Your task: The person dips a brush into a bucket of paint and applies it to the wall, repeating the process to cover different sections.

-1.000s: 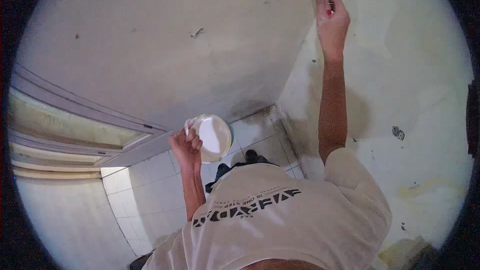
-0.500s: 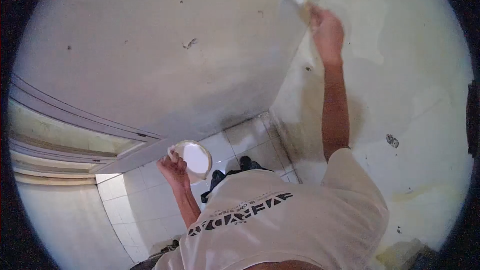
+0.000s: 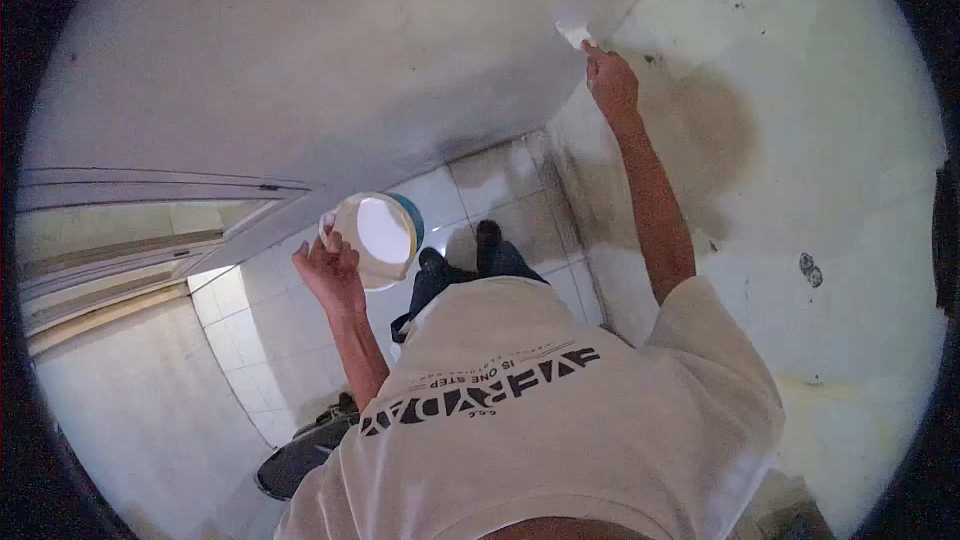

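White paint or a similar liquid fills part of a round bucket (image 3: 385, 232), which my left hand (image 3: 334, 270) holds by its handle at the left side of the rim. Up at the wall corner, my right hand (image 3: 612, 85) is closed on the handle of a brush (image 3: 575, 35). The whitened brush head touches the left-hand wall (image 3: 480, 30) close to the corner. My right arm is stretched out well beyond the bucket.
A second wall (image 3: 840, 170) with stains and chipped spots stands on the right. White tiles (image 3: 290, 370) cover the floor. A framed window or door (image 3: 130, 240) is at the left. A dark object (image 3: 300, 455) lies at the lower left.
The brush and my right hand are lower along the wall corner. The bucket appears higher in view and tilted, showing more of its side. The camera view has shifted.
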`<state>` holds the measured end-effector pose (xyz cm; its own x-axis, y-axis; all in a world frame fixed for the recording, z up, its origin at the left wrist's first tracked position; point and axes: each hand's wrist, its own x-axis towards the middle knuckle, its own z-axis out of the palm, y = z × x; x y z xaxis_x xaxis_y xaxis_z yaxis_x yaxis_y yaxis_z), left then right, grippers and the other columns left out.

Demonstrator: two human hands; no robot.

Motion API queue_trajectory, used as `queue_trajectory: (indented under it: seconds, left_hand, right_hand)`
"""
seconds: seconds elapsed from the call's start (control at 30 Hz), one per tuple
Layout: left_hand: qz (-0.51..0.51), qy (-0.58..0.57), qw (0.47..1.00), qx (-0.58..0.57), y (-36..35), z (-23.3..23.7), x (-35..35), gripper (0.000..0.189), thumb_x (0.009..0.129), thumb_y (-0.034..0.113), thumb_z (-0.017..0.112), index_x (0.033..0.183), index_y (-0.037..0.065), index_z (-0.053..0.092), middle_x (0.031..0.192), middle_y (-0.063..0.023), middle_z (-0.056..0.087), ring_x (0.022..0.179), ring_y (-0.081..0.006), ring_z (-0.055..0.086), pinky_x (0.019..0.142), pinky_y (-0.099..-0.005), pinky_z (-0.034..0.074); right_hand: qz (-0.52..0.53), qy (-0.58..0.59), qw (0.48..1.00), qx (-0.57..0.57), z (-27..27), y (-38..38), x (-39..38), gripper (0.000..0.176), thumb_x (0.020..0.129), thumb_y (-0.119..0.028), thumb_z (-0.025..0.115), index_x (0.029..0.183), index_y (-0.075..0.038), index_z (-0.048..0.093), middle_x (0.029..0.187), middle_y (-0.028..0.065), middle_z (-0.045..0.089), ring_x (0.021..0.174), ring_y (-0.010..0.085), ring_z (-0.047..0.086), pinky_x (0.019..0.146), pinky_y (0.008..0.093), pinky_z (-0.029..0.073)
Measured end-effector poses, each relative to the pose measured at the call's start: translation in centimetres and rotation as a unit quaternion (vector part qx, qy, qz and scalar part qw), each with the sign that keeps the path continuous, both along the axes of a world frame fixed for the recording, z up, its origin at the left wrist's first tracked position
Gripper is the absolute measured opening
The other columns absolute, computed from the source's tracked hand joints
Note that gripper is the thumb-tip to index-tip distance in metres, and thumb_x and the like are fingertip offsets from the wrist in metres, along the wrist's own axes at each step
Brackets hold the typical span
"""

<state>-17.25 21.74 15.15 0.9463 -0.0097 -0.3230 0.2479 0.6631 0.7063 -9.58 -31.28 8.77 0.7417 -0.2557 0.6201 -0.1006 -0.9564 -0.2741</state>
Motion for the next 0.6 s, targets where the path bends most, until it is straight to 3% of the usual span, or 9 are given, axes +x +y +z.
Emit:
queue_trajectory:
  seconds: [0.07,0.13,0.2,0.27,0.37,0.43,0.47,0.53,0.6]
  left_hand:
    - [-0.021,-0.014,1.000,-0.013,-0.4,0.4,0.3,0.053,0.090,0.044,0.044,0.113,-0.003,0.053,0.071,-0.0003,0.048,0.050,-0.0097,0.034,0.047,-0.0236,0.029]
    - [-0.030,-0.011,0.999,-0.014,0.1,-0.4,0.4,0.052,0.090,0.043,0.044,0.112,-0.003,0.053,0.071,0.0000,0.047,0.051,-0.0097,0.034,0.048,-0.0239,0.029]
    - [-0.038,-0.017,0.999,-0.010,0.2,0.0,0.6,0.051,0.090,0.042,0.044,0.112,-0.003,0.053,0.070,0.0003,0.047,0.051,-0.0098,0.035,0.049,-0.0242,0.030]
    - [0.023,0.021,1.000,0.002,-1.3,1.2,0.3,0.045,0.093,0.038,0.036,0.108,0.000,0.055,0.065,0.0031,0.039,0.045,-0.0067,0.024,0.043,-0.0211,0.021]
    - [0.047,0.034,0.998,0.028,-2.0,1.4,0.4,0.045,0.093,0.039,0.037,0.107,0.000,0.056,0.066,0.0034,0.040,0.045,-0.0067,0.024,0.042,-0.0213,0.021]
    - [0.020,0.025,0.999,0.037,-1.1,0.7,0.8,0.048,0.092,0.041,0.037,0.109,0.000,0.055,0.068,0.0023,0.043,0.050,-0.0085,0.030,0.047,-0.0229,0.025]
    - [-0.006,0.020,0.999,0.044,-0.8,0.3,0.9,0.051,0.090,0.043,0.037,0.110,-0.001,0.054,0.070,0.0012,0.047,0.055,-0.0103,0.037,0.052,-0.0244,0.030]
    - [0.011,0.031,0.998,0.044,-1.5,0.5,1.0,0.047,0.092,0.041,0.038,0.108,0.000,0.055,0.068,0.0024,0.043,0.050,-0.0083,0.030,0.047,-0.0230,0.025]
    - [0.030,0.044,0.997,0.048,-1.0,0.3,0.7,0.044,0.093,0.039,0.039,0.106,0.001,0.056,0.066,0.0035,0.040,0.046,-0.0063,0.024,0.042,-0.0216,0.021]
  right_hand:
    - [0.029,0.018,0.999,-0.036,-1.4,-1.6,1.6,0.031,0.087,-0.017,0.060,0.117,-0.012,0.063,0.083,0.0178,0.063,0.078,0.0350,0.062,0.070,0.0474,0.051]
    - [-0.040,0.083,0.994,-0.056,0.1,-2.1,2.7,0.023,0.086,-0.023,0.060,0.106,-0.016,0.068,0.089,0.0178,0.066,0.082,0.0357,0.064,0.072,0.0468,0.052]
    - [-0.016,0.046,0.999,-0.025,7.2,-0.9,2.5,0.020,0.085,-0.025,0.059,0.099,-0.016,0.071,0.096,0.0167,0.067,0.086,0.0351,0.065,0.074,0.0459,0.052]
    - [-0.016,0.034,0.999,0.026,14.3,0.4,0.0,0.030,0.089,-0.024,0.056,0.114,-0.013,0.068,0.100,0.0164,0.069,0.088,0.0356,0.064,0.082,0.0422,0.050]
    - [-0.034,-0.076,0.992,0.092,21.1,2.3,-3.4,0.020,0.085,-0.020,0.059,0.101,-0.015,0.071,0.098,0.0152,0.067,0.091,0.0341,0.064,0.078,0.0425,0.051]
    - [0.010,-0.252,0.960,0.122,24.6,5.2,-4.8,0.028,0.090,-0.012,0.056,0.116,-0.008,0.067,0.092,0.0169,0.068,0.080,0.0266,0.065,0.075,0.0354,0.051]
    - [0.006,-0.251,0.960,0.124,24.2,5.2,-4.2,0.028,0.090,-0.012,0.056,0.116,-0.008,0.067,0.092,0.0169,0.068,0.080,0.0266,0.065,0.075,0.0354,0.051]
    - [0.068,-0.322,0.938,0.108,21.9,4.1,-1.8,0.032,0.092,-0.016,0.060,0.122,-0.004,0.063,0.102,0.0186,0.069,0.081,0.0245,0.065,0.076,0.0282,0.050]
    - [0.019,-0.263,0.963,0.048,13.2,2.4,2.1,0.031,0.087,-0.014,0.058,0.116,-0.020,0.066,0.096,0.0142,0.067,0.090,0.0346,0.063,0.079,0.0409,0.051]
